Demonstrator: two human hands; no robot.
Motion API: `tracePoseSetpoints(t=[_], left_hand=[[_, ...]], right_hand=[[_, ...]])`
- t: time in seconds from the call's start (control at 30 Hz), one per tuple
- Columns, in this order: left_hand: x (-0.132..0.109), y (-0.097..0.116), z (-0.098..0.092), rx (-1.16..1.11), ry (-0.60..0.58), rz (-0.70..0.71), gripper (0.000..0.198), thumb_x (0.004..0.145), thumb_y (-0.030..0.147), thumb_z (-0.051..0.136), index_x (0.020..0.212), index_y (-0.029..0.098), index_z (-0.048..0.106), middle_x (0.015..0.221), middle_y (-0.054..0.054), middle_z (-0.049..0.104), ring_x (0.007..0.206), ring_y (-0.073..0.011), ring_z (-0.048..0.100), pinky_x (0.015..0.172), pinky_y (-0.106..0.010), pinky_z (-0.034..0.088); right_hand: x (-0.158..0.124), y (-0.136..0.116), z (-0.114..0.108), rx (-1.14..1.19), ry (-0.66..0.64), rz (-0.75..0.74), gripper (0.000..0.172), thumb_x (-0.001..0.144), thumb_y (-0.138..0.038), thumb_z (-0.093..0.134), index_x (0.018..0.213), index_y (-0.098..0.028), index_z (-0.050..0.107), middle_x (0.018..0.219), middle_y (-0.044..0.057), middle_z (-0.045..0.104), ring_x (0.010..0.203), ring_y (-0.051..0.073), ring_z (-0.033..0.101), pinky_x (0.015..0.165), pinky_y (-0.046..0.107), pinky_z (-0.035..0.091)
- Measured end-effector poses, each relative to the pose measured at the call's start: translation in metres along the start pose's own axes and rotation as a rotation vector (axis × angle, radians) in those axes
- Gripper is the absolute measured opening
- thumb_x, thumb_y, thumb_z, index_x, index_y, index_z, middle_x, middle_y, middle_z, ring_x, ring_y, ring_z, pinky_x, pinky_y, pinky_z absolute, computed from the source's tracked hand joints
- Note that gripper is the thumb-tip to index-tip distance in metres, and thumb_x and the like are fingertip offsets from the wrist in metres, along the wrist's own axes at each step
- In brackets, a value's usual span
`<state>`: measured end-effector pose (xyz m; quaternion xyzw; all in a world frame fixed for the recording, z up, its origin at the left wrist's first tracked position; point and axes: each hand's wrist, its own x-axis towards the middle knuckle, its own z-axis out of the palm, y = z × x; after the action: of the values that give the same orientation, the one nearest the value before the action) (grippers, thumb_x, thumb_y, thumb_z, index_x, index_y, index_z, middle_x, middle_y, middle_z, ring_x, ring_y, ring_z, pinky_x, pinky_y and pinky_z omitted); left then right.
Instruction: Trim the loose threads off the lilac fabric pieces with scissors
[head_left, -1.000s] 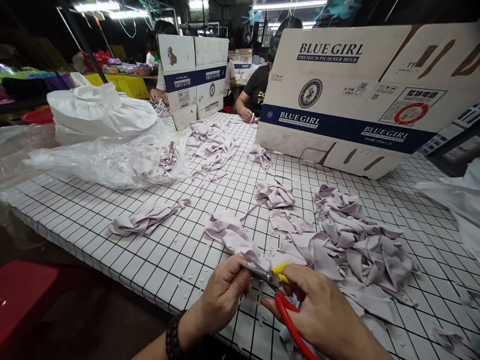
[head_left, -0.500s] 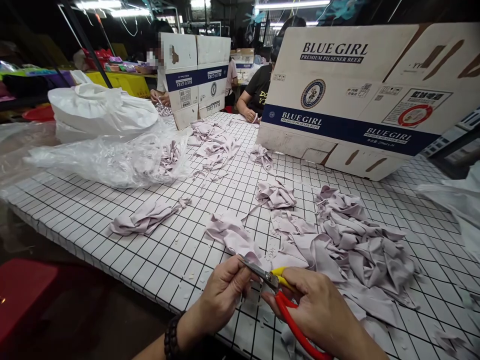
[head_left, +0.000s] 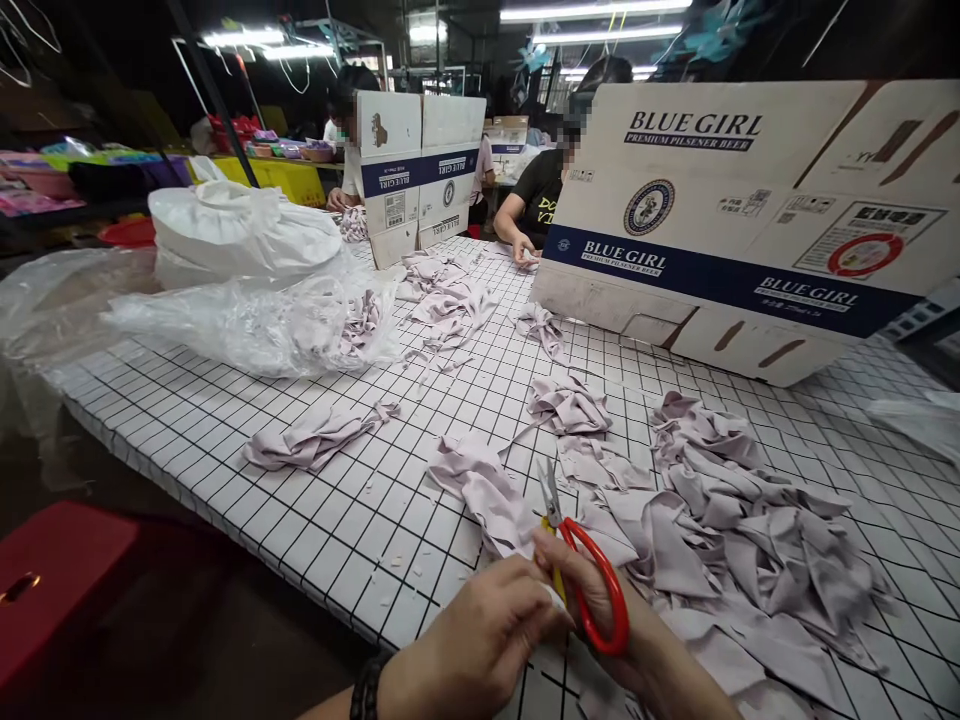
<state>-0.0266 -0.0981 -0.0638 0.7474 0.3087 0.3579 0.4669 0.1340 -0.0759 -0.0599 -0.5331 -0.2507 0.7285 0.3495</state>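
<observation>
My right hand [head_left: 592,590] is closed around a pair of scissors [head_left: 551,500] with one red and one yellow handle. The blades point up and away, slightly parted, with no cloth between them. Close against it, my left hand [head_left: 487,630] has its fingers pinched on a pale scrap of fabric [head_left: 553,592], mostly hidden by the fingers. Just beyond both hands lies a strip of lilac-grey fabric [head_left: 487,495]. To the right spreads a large heap of the same crumpled fabric pieces [head_left: 750,520].
Cardboard sheets [head_left: 675,170] stand upright on the grid-patterned table [head_left: 315,520]. Clear plastic bags [head_left: 247,325] and a white sack [head_left: 240,230] sit at left. Small scraps dot the tabletop. A red stool [head_left: 67,570] stands lower left. Co-workers [head_left: 517,215] sit across the table.
The scissors have come away from the fabric at my left fingertips and swung upright. Both hands have drawn together, my left one moving right and lower. The view has shifted slightly.
</observation>
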Motion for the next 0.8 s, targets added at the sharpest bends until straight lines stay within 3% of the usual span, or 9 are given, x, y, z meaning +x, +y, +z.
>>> tracePoseSetpoints(t=[0.1, 0.23, 0.3, 0.4, 0.47, 0.57, 0.67, 0.73, 0.8], left_hand=[[-0.003, 0.005, -0.017, 0.156, -0.039, 0.030, 0.019, 0.093, 0.024, 0.052, 0.093, 0.018, 0.069, 0.120, -0.011, 0.062, 0.109, -0.0223, 0.058, 0.095, -0.034, 0.048], [0.018, -0.020, -0.063, 0.412, 0.296, -0.209, 0.026, 0.095, 0.026, 0.045, 0.110, 0.019, 0.066, 0.130, -0.012, 0.055, 0.122, -0.0269, 0.049, 0.102, -0.048, 0.042], [0.038, -0.042, -0.082, 0.504, 0.287, -0.256, 0.034, 0.084, 0.026, 0.061, 0.117, 0.019, 0.062, 0.134, -0.013, 0.053, 0.124, -0.0310, 0.046, 0.105, -0.053, 0.037], [0.063, -0.067, -0.098, 0.431, 0.184, -0.275, 0.021, 0.070, 0.024, 0.073, 0.090, 0.019, 0.070, 0.098, -0.009, 0.070, 0.100, -0.0286, 0.059, 0.095, -0.047, 0.045], [0.070, -0.073, -0.106, 0.363, 0.204, -0.291, 0.007, 0.073, 0.026, 0.070, 0.076, 0.019, 0.070, 0.079, -0.006, 0.071, 0.081, -0.0238, 0.063, 0.082, -0.040, 0.050], [0.067, -0.069, -0.122, 0.247, 0.344, -0.307, 0.018, 0.083, 0.030, 0.055, 0.082, 0.018, 0.068, 0.076, -0.005, 0.070, 0.069, -0.0180, 0.062, 0.069, -0.032, 0.051], [0.057, -0.055, -0.141, 0.128, 0.488, -0.288, 0.025, 0.085, 0.037, 0.051, 0.084, 0.016, 0.064, 0.074, -0.004, 0.067, 0.065, -0.0154, 0.061, 0.064, -0.028, 0.050], [0.048, -0.038, -0.149, 0.055, 0.516, -0.270, 0.030, 0.084, 0.044, 0.053, 0.080, 0.016, 0.062, 0.069, -0.003, 0.065, 0.061, -0.0142, 0.059, 0.059, -0.026, 0.049], [0.039, -0.016, -0.155, -0.090, 0.442, -0.295, 0.033, 0.081, 0.047, 0.057, 0.073, 0.015, 0.063, 0.062, -0.002, 0.062, 0.053, -0.0124, 0.056, 0.053, -0.024, 0.047]], right_hand=[[0.009, 0.005, -0.001, 0.087, 0.077, -0.118, 0.045, 0.054, -0.035, 0.090, 0.070, -0.020, 0.051, 0.056, -0.007, 0.048, 0.048, 0.008, 0.045, 0.044, 0.017, 0.035], [0.001, -0.007, -0.008, -0.036, 0.163, -0.290, 0.043, 0.058, -0.037, 0.088, 0.075, -0.020, 0.053, 0.065, -0.005, 0.050, 0.059, 0.010, 0.045, 0.052, 0.020, 0.039], [-0.009, -0.015, -0.009, -0.170, 0.155, -0.356, 0.039, 0.064, -0.041, 0.083, 0.076, -0.020, 0.053, 0.068, -0.004, 0.048, 0.062, 0.011, 0.043, 0.055, 0.020, 0.039], [-0.026, -0.025, -0.011, -0.348, 0.073, -0.333, 0.038, 0.070, -0.046, 0.077, 0.077, -0.021, 0.050, 0.063, -0.006, 0.043, 0.057, 0.011, 0.039, 0.052, 0.021, 0.035], [-0.036, -0.029, -0.015, -0.461, 0.011, -0.270, 0.037, 0.072, -0.045, 0.075, 0.076, -0.021, 0.048, 0.060, -0.007, 0.041, 0.055, 0.010, 0.036, 0.050, 0.021, 0.033], [-0.049, -0.031, -0.027, -0.565, -0.067, -0.207, 0.033, 0.075, -0.042, 0.073, 0.077, -0.022, 0.047, 0.062, -0.007, 0.041, 0.055, 0.010, 0.035, 0.051, 0.021, 0.034], [-0.052, -0.029, -0.034, -0.688, -0.130, -0.127, 0.028, 0.074, -0.037, 0.073, 0.079, -0.020, 0.052, 0.068, -0.005, 0.044, 0.060, 0.010, 0.038, 0.055, 0.021, 0.037], [-0.051, -0.029, -0.035, -0.784, -0.134, -0.108, 0.026, 0.072, -0.035, 0.074, 0.078, -0.020, 0.054, 0.070, -0.004, 0.048, 0.062, 0.011, 0.040, 0.055, 0.021, 0.038], [-0.049, -0.031, -0.034, -0.786, -0.132, -0.165, 0.027, 0.073, -0.038, 0.073, 0.076, -0.020, 0.054, 0.069, -0.003, 0.048, 0.061, 0.012, 0.041, 0.054, 0.022, 0.038]])
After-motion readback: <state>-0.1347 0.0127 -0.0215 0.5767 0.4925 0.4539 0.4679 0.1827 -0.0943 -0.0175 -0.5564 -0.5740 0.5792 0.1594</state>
